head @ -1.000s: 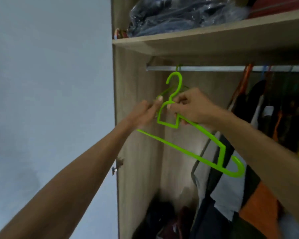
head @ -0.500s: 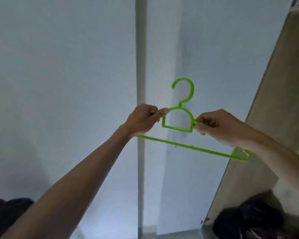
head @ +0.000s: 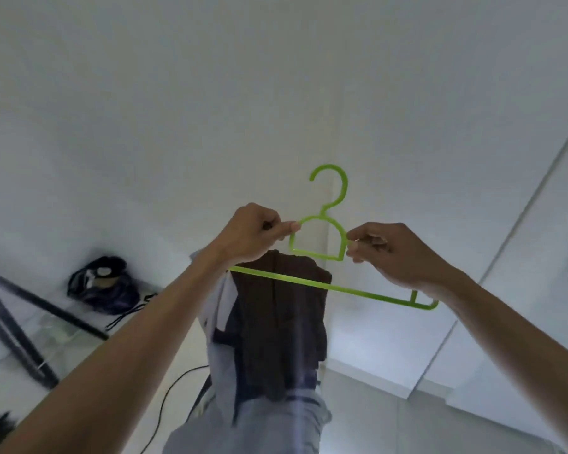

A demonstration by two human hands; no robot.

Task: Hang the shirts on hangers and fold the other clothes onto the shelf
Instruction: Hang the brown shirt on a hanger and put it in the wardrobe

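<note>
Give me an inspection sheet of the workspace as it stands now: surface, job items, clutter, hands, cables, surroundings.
Surface: pale floor; no table or shelf in view.
Job's things: green hanger held upright, hook on top, nothing hung on it; dark brown garment lies below it on grey-blue clothes.
Clutter: dark bag on the floor at left.
Hands: left hand pinches the hanger's left shoulder; right hand pinches the right shoulder.
Cables: thin black cable across the floor; dark cords by the bag.
Surroundings: plain white wall; dark metal frame at far left, use unclear.
</note>
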